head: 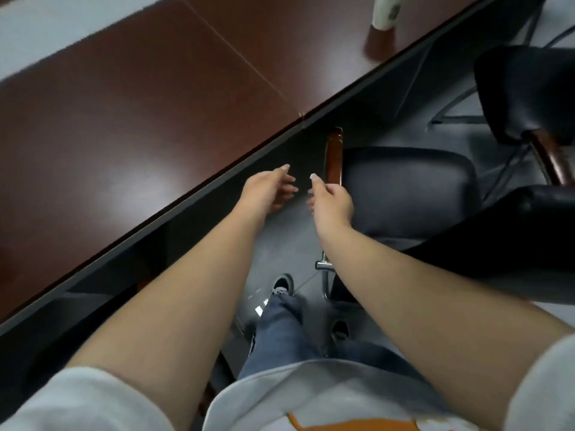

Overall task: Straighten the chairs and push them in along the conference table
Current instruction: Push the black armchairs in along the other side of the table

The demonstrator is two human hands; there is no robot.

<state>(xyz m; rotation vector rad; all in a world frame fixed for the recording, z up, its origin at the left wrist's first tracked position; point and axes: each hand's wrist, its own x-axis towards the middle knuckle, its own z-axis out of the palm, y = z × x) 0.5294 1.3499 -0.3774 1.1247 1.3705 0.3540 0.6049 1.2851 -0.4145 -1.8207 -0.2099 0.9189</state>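
The conference table, a long dark reddish-brown top with a black edge, ran diagonally from the lower left to the upper right. Beside it, on the grey floor, stood the nearer chair: a black padded seat pulled out from the table, its backrest at the right edge, its brown wooden armrest pointing toward the table edge and reaching close under it. A second black chair stood further along, also out from the table, its own brown armrest showing at the right. Both bare forearms stretched forward from grey sleeves. The left hand hung in the air just off the table edge, fingers loosely spread and holding nothing. The right hand hovered close beside the nearer chair's armrest, fingers relaxed and slightly curled, gripping nothing; whether it touched the armrest could not be told. A white object, blurred, stood on the table at the top. Below, blue jeans and dark shoes showed.
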